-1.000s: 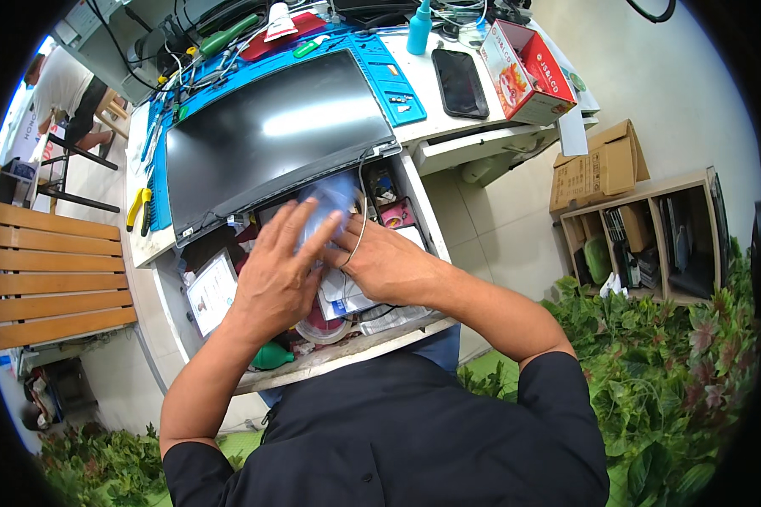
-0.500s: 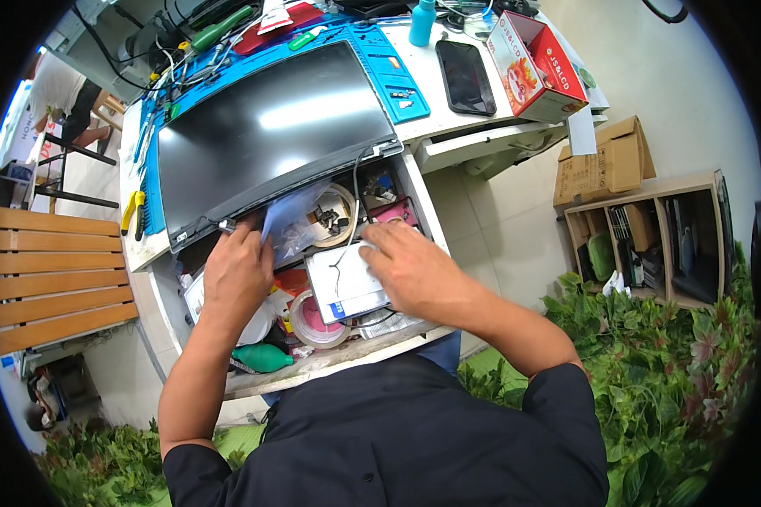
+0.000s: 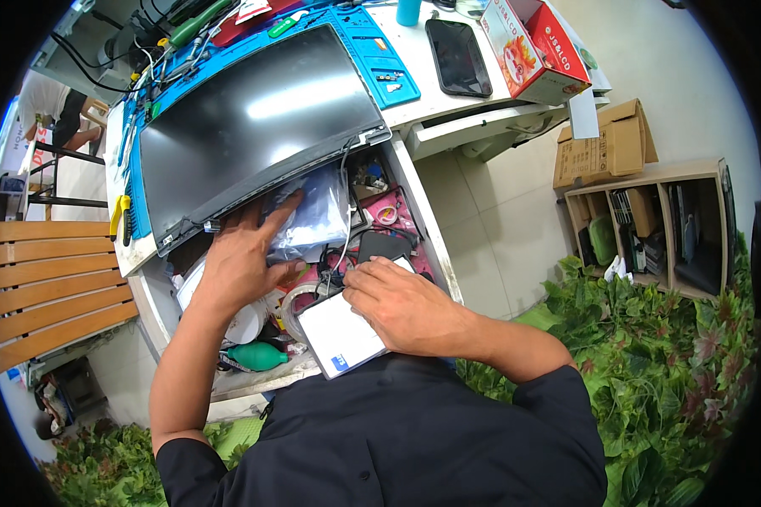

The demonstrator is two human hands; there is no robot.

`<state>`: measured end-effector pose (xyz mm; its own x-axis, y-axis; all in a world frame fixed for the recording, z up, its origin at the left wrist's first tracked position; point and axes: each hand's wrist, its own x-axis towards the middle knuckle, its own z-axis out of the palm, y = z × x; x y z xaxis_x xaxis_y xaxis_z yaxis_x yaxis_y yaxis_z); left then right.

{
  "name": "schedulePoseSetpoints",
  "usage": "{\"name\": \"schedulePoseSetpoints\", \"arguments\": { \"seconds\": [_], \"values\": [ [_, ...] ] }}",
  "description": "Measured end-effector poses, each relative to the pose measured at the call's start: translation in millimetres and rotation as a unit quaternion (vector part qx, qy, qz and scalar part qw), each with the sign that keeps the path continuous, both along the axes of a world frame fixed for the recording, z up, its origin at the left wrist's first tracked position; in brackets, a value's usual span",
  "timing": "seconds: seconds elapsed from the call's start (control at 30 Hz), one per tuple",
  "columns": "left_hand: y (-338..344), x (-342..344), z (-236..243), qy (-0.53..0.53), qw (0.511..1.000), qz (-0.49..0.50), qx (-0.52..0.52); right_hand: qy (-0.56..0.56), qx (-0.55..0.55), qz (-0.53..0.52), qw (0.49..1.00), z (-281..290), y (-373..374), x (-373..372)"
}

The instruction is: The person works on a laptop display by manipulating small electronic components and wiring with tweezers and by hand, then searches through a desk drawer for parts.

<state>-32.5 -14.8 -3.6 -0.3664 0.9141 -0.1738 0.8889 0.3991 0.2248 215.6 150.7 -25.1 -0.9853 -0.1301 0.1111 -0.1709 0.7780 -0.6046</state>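
My right hand (image 3: 407, 311) has its fingers bent over a flat white rectangular case (image 3: 336, 335) with a dark rim and a small blue mark. The case lies tilted over the front edge of the open drawer (image 3: 435, 249). My left hand (image 3: 243, 258) is in the drawer with fingers spread, beside a clear plastic bag (image 3: 314, 221); some fingertips are partly under the edge of a laptop screen (image 3: 258, 127). A thin grey cable (image 3: 344, 198) runs down between the hands. A dark flat box (image 3: 385, 245) lies just beyond my right fingers.
A green rubber blower (image 3: 258, 357) and tape rolls lie at the drawer's front left. On the desk are a blue mat (image 3: 389, 72), a phone (image 3: 458, 57), a red-and-white box (image 3: 537, 55) and yellow-handled pliers (image 3: 120, 218). A wooden bench (image 3: 51, 287) is at left, a shelf (image 3: 651, 194) at right.
My right hand has drawn the white case toward my body, uncovering pink material and the dark box. My left hand has spread its fingers, and the plastic bag now lies flatter in the drawer.
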Motion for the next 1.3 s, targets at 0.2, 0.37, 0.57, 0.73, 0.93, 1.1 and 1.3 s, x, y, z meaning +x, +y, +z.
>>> {"name": "schedulePoseSetpoints", "arguments": {
  "seconds": [0.2,0.37,0.57,0.73,0.93,1.1,1.3],
  "values": [
    [-9,-7,-10,-0.022,0.998,0.036,0.049,0.056,-0.055,-0.083,0.994,0,-3,2],
    [-32,-23,-5,-0.05,0.997,-0.022,0.051,0.018,-0.013,-0.038,0.999,3,6,5],
    [-49,-29,2,-0.049,0.993,-0.089,0.059,0.048,-0.023,-0.073,0.996,9,2,-2],
    [-53,-27,8,-0.053,0.989,-0.112,0.077,0.029,-0.008,-0.041,0.999,7,3,-5],
    [-56,-21,1,-0.032,0.99,-0.104,0.087,0.063,0.022,-0.078,0.995,-7,26,-30],
    [-58,-15,4,-0.013,0.99,-0.084,0.115,0.043,0.159,-0.082,0.983,-15,51,-64],
    [-76,-14,-5,0.004,0.991,0.032,0.127,-0.088,0.139,-0.049,0.985,-11,53,-67]
  ]
}}
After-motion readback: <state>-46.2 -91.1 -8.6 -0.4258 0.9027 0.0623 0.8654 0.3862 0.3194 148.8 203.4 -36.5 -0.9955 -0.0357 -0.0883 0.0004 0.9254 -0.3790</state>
